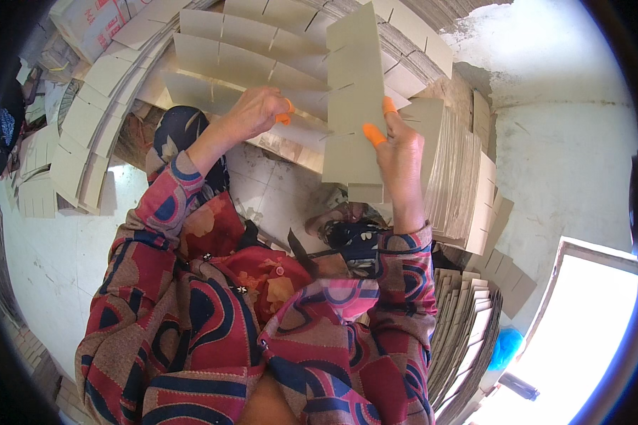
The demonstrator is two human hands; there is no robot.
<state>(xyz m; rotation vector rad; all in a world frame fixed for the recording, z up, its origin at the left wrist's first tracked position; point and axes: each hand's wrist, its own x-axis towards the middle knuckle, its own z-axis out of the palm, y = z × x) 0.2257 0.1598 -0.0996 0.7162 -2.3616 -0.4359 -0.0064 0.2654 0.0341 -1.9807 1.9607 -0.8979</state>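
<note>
A long grey-beige cardboard divider strip (354, 92) with short slots stands tilted in front of me. My right hand (402, 152) grips its right edge, the orange-capped thumb lying on its face. Just left of it, my left hand (255, 113) is closed, with orange covers on the fingertips. Its fingers curl at the nearest upright slotted strip (198, 91); whether they pinch anything is hidden. More slotted strips (248, 32) stand in rows behind, crossing the far side of the work surface.
Stacked cardboard strips (450, 177) stand right of my right hand. Another stack (464, 333) is lower right, near a blue plastic bag (505, 347). Fanned slotted sheets (85, 149) lie at left, below a white printed box (92, 25). A pale wall (567, 142) rises at right.
</note>
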